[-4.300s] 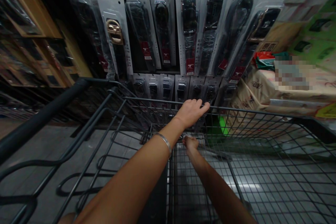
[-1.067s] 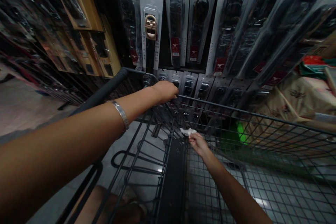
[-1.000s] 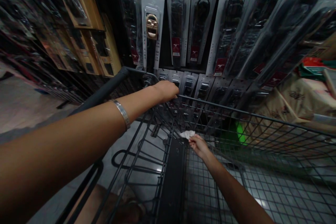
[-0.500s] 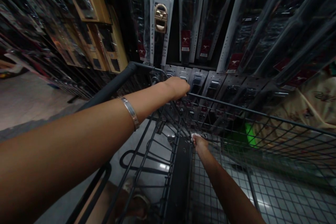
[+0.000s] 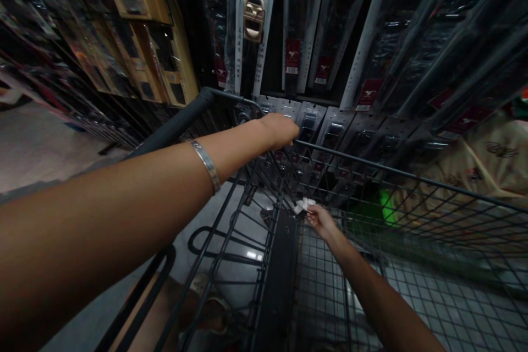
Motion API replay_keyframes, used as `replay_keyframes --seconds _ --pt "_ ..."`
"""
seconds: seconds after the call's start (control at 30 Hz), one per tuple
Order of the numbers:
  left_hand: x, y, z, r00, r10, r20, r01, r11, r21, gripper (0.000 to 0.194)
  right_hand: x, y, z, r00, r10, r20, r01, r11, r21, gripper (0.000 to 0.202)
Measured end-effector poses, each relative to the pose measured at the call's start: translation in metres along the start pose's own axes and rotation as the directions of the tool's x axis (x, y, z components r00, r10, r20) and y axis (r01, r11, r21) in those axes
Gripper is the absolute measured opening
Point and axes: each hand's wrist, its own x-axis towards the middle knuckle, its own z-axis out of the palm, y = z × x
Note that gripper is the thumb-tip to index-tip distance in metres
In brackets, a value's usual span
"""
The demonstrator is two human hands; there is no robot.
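My left hand (image 5: 280, 129), with a silver bracelet at its wrist, is closed over the top wire rim of a dark metal shopping cart (image 5: 363, 164), close to the handle corner. Its fingertips curl down out of sight. Deep inside the basket, my right hand (image 5: 322, 221) pinches a crumpled white tissue (image 5: 304, 205). That tissue sits near the wire side wall, above the end of a dark flat panel (image 5: 279, 275); whether it touches the wires I cannot tell.
Packaged belts (image 5: 251, 22) with buckles hang on the rack beyond the cart, with yellow boxes (image 5: 175, 66) to their left. Beige printed bags (image 5: 487, 159) stand at the right beside a bright green edge (image 5: 386, 206). The cart handle (image 5: 177, 124) runs along the left.
My right hand has shifted slightly right and up, and more of the white tissue shows. My left hand stays closed on the rim. The view has tilted slightly.
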Motion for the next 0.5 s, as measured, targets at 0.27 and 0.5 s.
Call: replay_keyframes --seconds 0.27,0.5 --pt "0.003 -0.001 0.0 1.0 0.024 0.013 -0.025 0.999 0.04 0.024 -0.013 -0.001 -0.032 0.978 -0.079 -0.193 0.031 0.971 -0.238 0.014" --pt "0.004 -0.003 0.001 0.999 0.037 0.011 -0.038 0.998 0.057 0.025 -0.013 0.033 0.013 0.967 -0.201 -0.154 0.133 0.922 -0.363 0.018"
